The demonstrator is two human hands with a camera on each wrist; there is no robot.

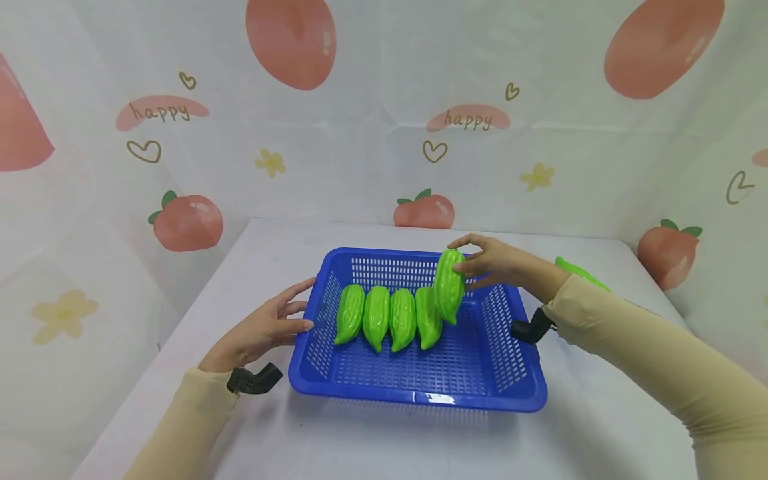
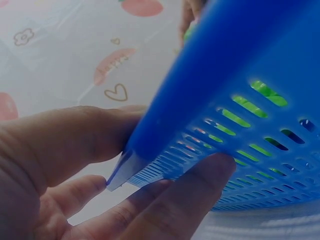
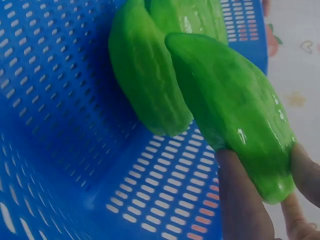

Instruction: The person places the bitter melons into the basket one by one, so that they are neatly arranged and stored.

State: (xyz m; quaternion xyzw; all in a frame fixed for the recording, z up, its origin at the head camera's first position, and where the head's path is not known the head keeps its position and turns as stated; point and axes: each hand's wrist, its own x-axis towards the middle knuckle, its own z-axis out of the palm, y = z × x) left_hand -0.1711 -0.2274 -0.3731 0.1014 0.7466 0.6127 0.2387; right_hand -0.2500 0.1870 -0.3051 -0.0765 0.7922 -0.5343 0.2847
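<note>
A blue plastic basket with slotted walls stands on the table. Several bright green bitter melons, glossy and plastic-looking, lie side by side in its left and middle part. In the head view, my right hand holds another bitter melon by its upper end, tip down, just right of the row; the right wrist view shows thumb and fingers pinching this melon. At the basket's left side, my left hand grips the rim, thumb at the edge and fingers against the outer wall.
Behind the right forearm, one more green bitter melon lies on the white table, partly hidden by the sleeve. A white cloth printed with fruit, hearts and flowers hangs behind the table and at its sides.
</note>
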